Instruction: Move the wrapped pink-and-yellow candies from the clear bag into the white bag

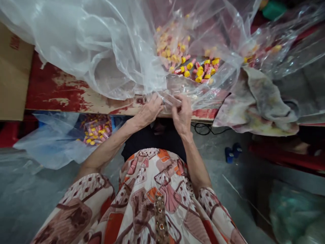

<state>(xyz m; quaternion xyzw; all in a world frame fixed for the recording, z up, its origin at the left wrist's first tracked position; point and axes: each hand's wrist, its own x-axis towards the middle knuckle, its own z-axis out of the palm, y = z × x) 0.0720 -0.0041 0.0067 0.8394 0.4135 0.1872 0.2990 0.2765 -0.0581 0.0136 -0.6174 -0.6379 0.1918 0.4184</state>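
I find the left hand [149, 112] and right hand [182, 117] close together, both pinched on the clear plastic bag [198, 91] at the tabletop [56, 91] edge; a hard tug could spill its yellow-capped pieces [200, 70].

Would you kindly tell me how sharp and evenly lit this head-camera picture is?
Head view: the left hand and right hand, pinching the plastic bag, are sharp mid-frame; the bag glares softly, veiling the yellow-capped pieces behind it; the frame's corners stretch from wide-angle distortion; the floor below is dim and soft.
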